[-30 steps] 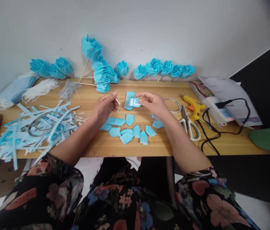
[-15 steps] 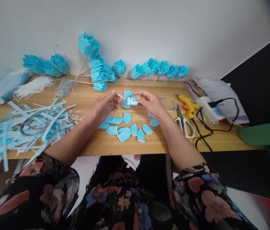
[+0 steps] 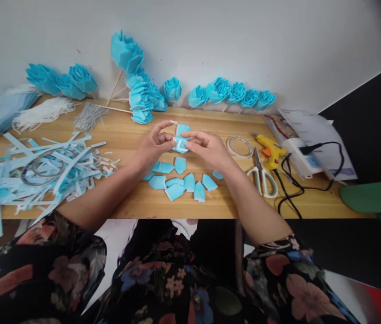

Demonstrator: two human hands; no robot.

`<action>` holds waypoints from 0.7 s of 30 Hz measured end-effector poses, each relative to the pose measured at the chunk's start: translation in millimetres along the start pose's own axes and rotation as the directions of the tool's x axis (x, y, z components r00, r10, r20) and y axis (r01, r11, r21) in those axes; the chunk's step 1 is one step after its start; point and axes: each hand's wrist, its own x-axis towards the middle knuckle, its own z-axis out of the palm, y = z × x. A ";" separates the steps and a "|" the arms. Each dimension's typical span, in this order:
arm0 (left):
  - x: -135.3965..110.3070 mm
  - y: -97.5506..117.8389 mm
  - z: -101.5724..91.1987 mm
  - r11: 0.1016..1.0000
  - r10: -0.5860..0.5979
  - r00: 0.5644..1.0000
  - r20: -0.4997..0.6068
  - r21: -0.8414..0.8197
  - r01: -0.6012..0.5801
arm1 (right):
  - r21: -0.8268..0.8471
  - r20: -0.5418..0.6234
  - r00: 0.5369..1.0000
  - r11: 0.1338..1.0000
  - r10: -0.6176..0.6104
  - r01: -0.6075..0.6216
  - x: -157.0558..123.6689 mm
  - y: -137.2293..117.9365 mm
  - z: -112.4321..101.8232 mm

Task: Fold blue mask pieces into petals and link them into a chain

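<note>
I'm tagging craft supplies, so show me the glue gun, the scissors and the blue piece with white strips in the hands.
Glue gun (image 3: 271, 147): head view, yellow body.
Scissors (image 3: 260, 168): head view, near the pivot.
Blue piece (image 3: 180, 144): head view, middle of its surface.

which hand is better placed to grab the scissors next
Probably the right hand: the scissors lie on its side, nearer to it. The left hand is farther off and also carries a white strip. Both hands are on a blue piece, though.
</note>
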 end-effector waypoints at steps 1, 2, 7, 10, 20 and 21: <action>-0.4 0.8 0.3 1.000 0.002 1.000 0.002 0.006 -0.002 | -0.005 0.008 1.000 1.000 -0.009 0.009 -0.3 -0.6 0.6; -1.1 2.1 1.2 1.000 -0.001 1.000 0.000 0.015 0.001 | -0.007 0.013 1.000 1.000 -0.020 0.020 -0.6 -1.4 1.1; -6.6 10.7 10.8 0.997 -0.048 0.999 -0.002 0.058 0.048 | -0.027 0.030 0.999 0.999 -0.040 0.041 -2.2 -3.8 4.6; -8.5 13.7 15.8 0.996 -0.077 0.997 0.000 0.041 0.077 | -0.067 0.026 0.997 0.995 -0.075 0.077 -2.3 -2.8 8.3; -11.2 22.3 16.1 0.994 -0.099 0.995 0.019 -0.040 0.100 | 0.004 -0.093 0.994 0.998 -0.059 0.060 0.9 -1.6 3.6; -11.6 22.8 15.8 0.993 -0.103 0.994 0.037 -0.051 0.105 | 0.005 -0.135 0.989 0.998 -0.055 0.056 1.2 -1.9 1.9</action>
